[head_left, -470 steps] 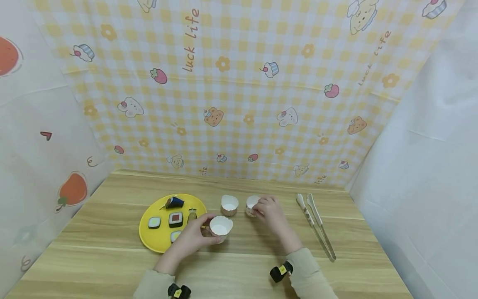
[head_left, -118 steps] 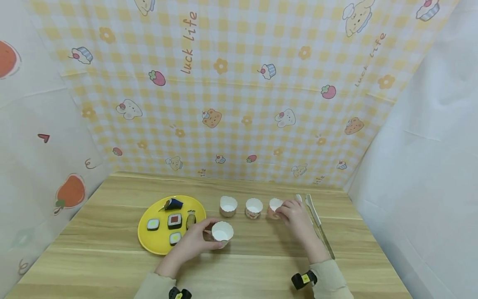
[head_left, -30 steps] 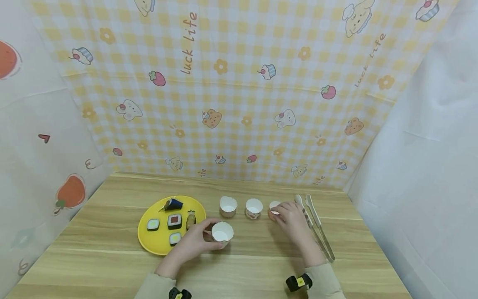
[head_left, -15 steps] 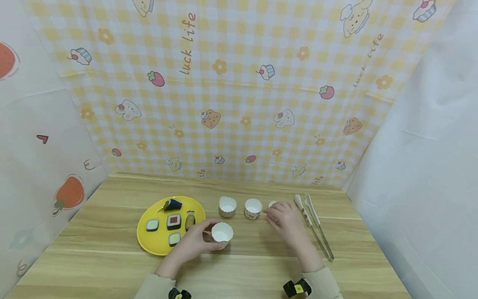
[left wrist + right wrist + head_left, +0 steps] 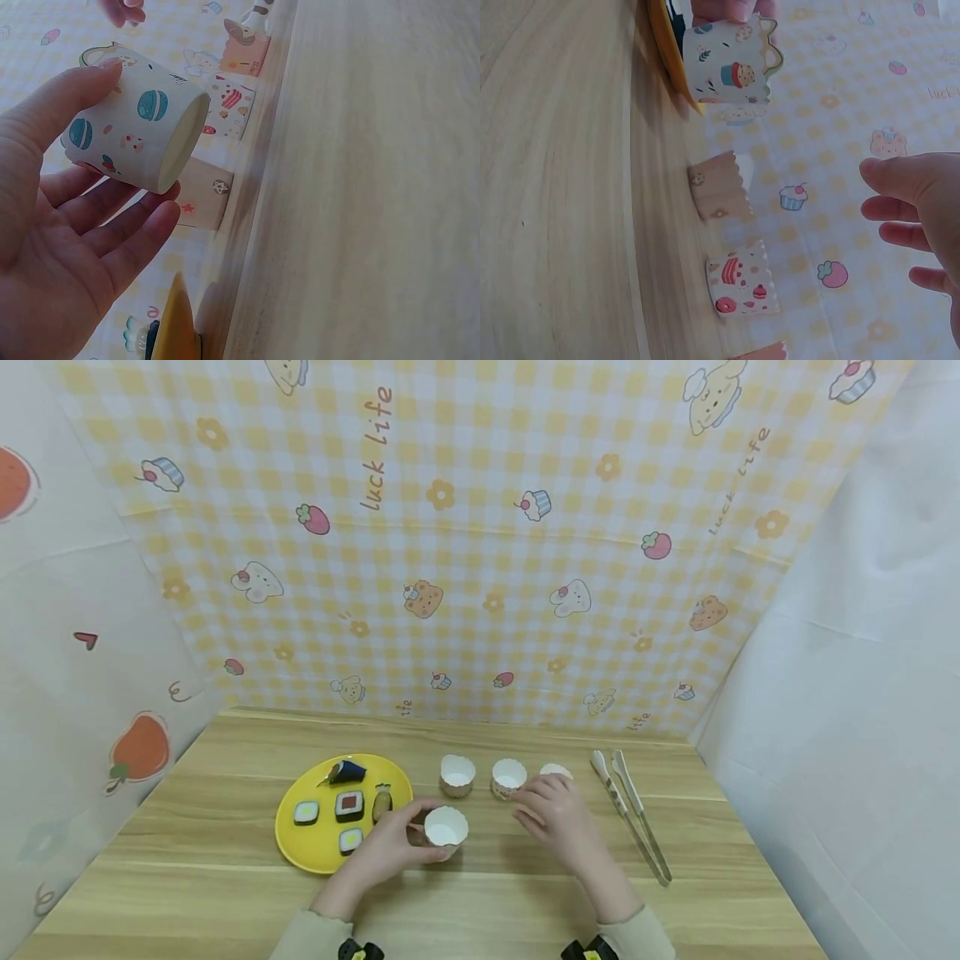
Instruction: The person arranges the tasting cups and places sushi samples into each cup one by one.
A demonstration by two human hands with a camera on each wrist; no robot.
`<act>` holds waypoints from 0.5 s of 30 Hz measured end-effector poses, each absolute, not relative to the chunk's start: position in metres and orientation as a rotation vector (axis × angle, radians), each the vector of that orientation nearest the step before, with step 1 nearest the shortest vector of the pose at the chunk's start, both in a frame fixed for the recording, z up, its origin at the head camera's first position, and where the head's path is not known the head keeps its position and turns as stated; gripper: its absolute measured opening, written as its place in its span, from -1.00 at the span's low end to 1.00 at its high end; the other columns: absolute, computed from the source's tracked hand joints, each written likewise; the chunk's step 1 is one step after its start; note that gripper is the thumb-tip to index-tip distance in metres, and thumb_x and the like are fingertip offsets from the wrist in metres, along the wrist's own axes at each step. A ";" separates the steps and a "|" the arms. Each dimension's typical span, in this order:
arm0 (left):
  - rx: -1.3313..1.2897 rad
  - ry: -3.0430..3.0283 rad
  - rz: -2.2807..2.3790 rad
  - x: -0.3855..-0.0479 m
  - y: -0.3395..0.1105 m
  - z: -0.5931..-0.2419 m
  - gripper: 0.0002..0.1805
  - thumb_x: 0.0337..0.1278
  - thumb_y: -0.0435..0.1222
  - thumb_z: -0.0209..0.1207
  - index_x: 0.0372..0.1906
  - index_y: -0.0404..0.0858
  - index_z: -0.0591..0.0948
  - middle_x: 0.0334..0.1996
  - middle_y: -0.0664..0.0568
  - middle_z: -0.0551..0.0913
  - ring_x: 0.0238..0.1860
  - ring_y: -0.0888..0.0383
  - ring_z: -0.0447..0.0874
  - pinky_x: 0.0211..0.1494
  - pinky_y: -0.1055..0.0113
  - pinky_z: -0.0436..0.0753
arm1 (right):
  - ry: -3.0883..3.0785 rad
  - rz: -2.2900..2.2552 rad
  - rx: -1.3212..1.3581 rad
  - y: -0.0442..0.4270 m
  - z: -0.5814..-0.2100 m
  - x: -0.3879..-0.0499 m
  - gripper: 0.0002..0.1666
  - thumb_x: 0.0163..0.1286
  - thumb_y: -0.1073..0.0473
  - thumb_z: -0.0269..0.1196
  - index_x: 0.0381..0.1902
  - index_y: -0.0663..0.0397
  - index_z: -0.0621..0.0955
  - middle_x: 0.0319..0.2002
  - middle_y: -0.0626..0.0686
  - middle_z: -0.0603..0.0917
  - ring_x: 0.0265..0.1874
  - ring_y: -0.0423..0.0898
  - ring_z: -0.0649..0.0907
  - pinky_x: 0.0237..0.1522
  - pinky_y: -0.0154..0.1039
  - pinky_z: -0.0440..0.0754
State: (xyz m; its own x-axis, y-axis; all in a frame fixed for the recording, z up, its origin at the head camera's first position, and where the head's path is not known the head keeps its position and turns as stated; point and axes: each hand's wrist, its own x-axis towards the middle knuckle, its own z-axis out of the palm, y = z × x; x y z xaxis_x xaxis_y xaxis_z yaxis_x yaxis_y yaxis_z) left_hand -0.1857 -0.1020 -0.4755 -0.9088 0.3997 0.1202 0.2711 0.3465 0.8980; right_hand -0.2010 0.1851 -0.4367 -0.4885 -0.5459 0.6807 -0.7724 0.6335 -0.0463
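My left hand (image 5: 390, 842) holds a white paper baking cup (image 5: 446, 828) between thumb and fingers, beside the yellow plate. In the left wrist view this cup (image 5: 146, 127) shows teal macaron prints and is tilted from that angle. Three more baking cups stand in a row behind it: a brown one (image 5: 457, 787), a white one with red cake prints (image 5: 739, 281) and a salmon-coloured one (image 5: 769, 352) at the right. My right hand (image 5: 561, 820) hovers in front of the right two cups. Its fingers are relaxed, with nothing in them, as the right wrist view shows.
A yellow plate (image 5: 300, 852) on the left carries several toy sushi pieces, partly behind the left hand. Long metal tongs (image 5: 637, 818) with pale tips lie to the right of the cups. A checked cloth (image 5: 480, 543) hangs behind the wooden table.
Since the earliest frame, the salmon-coloured cup has joined the row's right end. My right hand has let go of it and moved left and nearer. The left hand still holds its cup.
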 end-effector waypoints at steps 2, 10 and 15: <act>0.616 2.478 1.614 -0.186 -0.102 -0.475 -0.29 -0.13 -0.03 0.46 0.19 -0.13 0.49 0.00 0.12 0.57 -0.10 0.14 0.56 -0.08 0.29 0.57 | -2.220 0.454 1.033 0.183 -0.437 -0.200 -0.65 -0.05 0.23 0.52 -0.23 0.01 0.71 -0.26 -0.08 0.70 -0.16 -0.07 0.62 0.03 -0.06 0.49; 0.617 2.485 1.614 -0.186 -0.101 -0.475 -0.30 -0.14 -0.04 0.46 0.18 -0.12 0.50 0.00 0.12 0.58 -0.09 0.13 0.55 -0.08 0.29 0.58 | -2.206 0.419 1.085 0.175 -0.439 -0.194 -0.66 -0.05 0.17 0.51 -0.25 0.02 0.70 -0.23 -0.06 0.70 -0.13 -0.06 0.61 0.00 0.02 0.52; 0.638 2.477 1.625 -0.186 -0.102 -0.476 -0.30 -0.13 -0.04 0.45 0.18 -0.13 0.50 0.00 0.11 0.58 -0.09 0.12 0.56 -0.10 0.30 0.59 | -2.215 0.430 1.129 0.168 -0.440 -0.189 -0.67 -0.02 0.16 0.49 -0.24 0.01 0.70 -0.22 -0.09 0.69 -0.08 -0.06 0.60 0.04 0.00 0.51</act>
State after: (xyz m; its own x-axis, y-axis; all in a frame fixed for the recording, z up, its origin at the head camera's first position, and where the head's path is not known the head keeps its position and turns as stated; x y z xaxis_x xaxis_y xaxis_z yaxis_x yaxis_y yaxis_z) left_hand -0.1857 -0.1015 -0.4760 -0.9054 0.4025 0.1349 0.2840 0.3381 0.8972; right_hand -0.1889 0.1682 -0.4400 -0.4517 -0.6140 0.6472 -0.8115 0.5842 -0.0121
